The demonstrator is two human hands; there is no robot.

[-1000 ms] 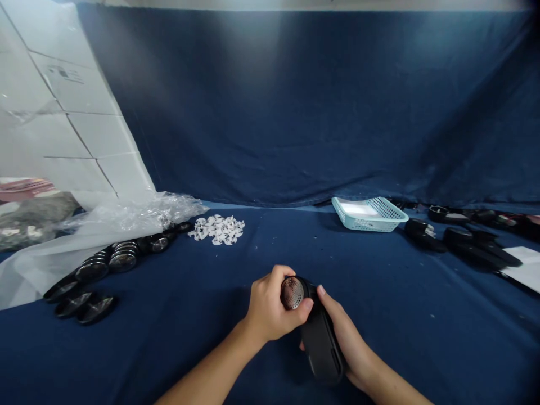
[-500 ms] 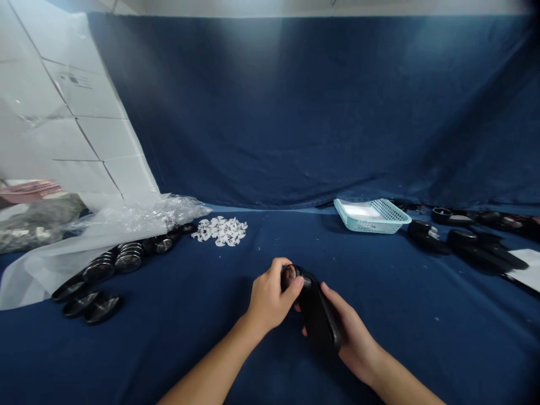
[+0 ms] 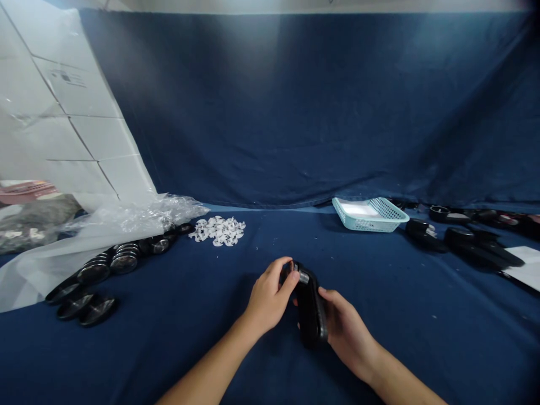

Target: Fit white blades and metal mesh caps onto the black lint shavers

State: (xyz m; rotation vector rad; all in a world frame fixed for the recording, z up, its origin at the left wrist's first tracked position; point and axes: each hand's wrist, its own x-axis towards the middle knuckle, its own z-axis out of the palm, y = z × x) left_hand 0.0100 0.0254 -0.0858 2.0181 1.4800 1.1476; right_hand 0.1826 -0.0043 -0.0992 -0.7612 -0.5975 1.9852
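Observation:
Both hands grip a long black casing (image 3: 311, 315) with a rounded end, held above the blue cloth at the centre. My left hand (image 3: 269, 295) pinches its far end, thumb on top of a round part (image 3: 302, 275) there; that part is half covered by my fingers. Around the casing's right side wraps my right hand (image 3: 348, 332), its thumb along the edge and fingertips showing on the other side. What exactly the casing is cannot be made out.
Left lie stacked black round lids (image 3: 124, 259) and loose ones (image 3: 98, 310) by clear plastic wrap (image 3: 169, 209). Beyond is a pile of small white clips (image 3: 220, 230). A light-blue basket (image 3: 375, 225) and black casings (image 3: 476, 250) with white paper (image 3: 527, 265) are at right.
The casing has turned more upright in my hands, its near end swinging left. My left fingers have shifted slightly over the round part. The whole view has moved a little.

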